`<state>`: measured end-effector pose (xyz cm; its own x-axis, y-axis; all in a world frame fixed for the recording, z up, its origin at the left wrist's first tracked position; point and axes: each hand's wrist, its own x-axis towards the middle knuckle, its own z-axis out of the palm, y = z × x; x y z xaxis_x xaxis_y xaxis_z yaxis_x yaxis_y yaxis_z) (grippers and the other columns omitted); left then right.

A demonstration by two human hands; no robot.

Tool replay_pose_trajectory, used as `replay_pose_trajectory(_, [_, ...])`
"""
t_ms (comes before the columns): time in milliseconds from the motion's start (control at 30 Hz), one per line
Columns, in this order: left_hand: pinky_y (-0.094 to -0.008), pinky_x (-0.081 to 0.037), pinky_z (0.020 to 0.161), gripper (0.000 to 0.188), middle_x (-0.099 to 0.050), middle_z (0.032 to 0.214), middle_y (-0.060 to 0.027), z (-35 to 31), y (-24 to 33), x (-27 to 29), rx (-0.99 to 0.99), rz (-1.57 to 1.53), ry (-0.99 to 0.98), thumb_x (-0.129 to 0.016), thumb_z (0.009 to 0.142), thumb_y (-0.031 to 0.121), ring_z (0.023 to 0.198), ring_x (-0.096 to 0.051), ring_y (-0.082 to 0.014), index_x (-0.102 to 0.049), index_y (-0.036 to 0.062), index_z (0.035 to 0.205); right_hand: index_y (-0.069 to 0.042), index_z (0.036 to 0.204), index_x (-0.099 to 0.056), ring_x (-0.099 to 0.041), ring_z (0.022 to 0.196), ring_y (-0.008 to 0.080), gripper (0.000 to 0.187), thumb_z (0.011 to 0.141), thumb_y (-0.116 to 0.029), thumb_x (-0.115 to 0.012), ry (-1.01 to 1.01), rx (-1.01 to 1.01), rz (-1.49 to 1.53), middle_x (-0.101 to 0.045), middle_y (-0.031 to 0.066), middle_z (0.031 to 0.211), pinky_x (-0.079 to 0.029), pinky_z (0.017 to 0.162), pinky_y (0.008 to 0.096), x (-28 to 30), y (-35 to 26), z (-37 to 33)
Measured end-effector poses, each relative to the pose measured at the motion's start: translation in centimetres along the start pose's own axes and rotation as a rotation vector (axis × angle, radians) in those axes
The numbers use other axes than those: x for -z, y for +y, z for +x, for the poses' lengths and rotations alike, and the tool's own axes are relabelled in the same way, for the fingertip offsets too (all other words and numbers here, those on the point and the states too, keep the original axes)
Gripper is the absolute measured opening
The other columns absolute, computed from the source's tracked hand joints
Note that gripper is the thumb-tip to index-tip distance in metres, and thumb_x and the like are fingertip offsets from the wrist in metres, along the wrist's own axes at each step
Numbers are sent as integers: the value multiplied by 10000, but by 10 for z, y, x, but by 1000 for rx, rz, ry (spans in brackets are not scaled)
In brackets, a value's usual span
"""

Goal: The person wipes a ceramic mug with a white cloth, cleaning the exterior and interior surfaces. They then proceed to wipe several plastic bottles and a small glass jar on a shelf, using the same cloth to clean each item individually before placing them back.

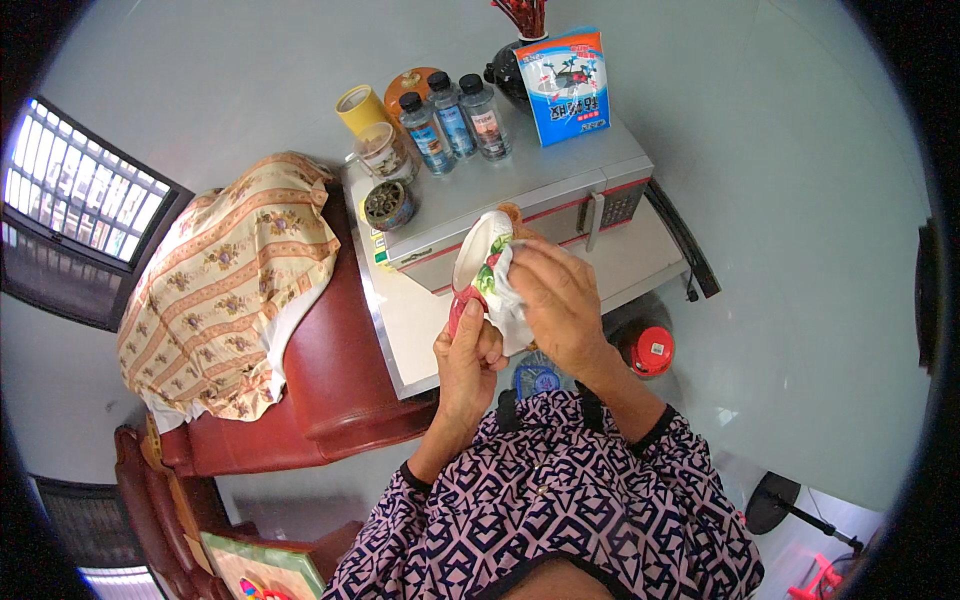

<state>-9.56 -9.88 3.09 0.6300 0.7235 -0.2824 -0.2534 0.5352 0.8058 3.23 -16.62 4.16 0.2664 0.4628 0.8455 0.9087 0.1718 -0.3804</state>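
My left hand is closed round the red handle of a white ceramic cup. Green leaves and red fruit decorate its outer wall, and the cup is tilted with its opening toward the left. A white cloth or tissue is bunched in my right hand, which presses it against the decorated side. My right fingers partly cover both the cloth and the cup. A small tan-brown part shows at the cup's far end; what it belongs to I cannot tell.
Beyond my hands, a silver microwave stands on a white table. On it are three black-capped bottles, a glass mug, a round jar and a blue packet. A cloth-draped red sofa is left; a red-lidded container right.
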Motion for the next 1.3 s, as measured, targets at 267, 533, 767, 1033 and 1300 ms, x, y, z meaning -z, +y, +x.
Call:
replay_pose_trajectory(267, [-243,-264,412,254,-384,513,42,-6,-5,3,-169,46,-106,-570,912,248,438,-306,-59,-516,79,731,-11,1105,-567,-576,971,288,250,866,-59,-512,-87,-436,458,-579,164,1051,-437,840,330,8,33,31])
replay_pose_trajectory(533, [-202,-316,451,168,-435,568,58,-2,1,-2,-163,88,33,-599,891,192,466,-340,-29,-582,33,840,-11,1072,-608,-515,1109,274,291,785,-40,-565,-22,-139,187,-572,94,1157,-397,951,353,-2,-11,3])
replay_pose_trajectory(767, [-189,-411,542,67,-553,727,38,-4,-5,7,-290,285,-39,-576,839,57,629,-476,-28,-585,0,873,-64,1003,-638,-528,1075,199,337,670,-110,-615,-231,221,-102,-579,28,1121,-400,878,356,-12,-14,1])
replay_pose_trajectory(1033, [-182,-421,563,88,-601,738,13,-8,3,14,-420,454,-78,-618,842,66,652,-505,-28,-607,-7,889,-84,1023,-631,-545,1021,221,361,662,-92,-640,-278,321,-6,-588,39,1098,-421,854,367,17,5,6])
replay_pose_trajectory(1300, [-211,-505,593,158,-662,753,-63,-14,16,19,-332,365,-106,-683,806,73,663,-632,-103,-643,-40,909,19,1082,-604,-535,1055,262,330,762,72,-544,-55,-279,352,-563,131,1133,-422,899,329,23,15,-9])
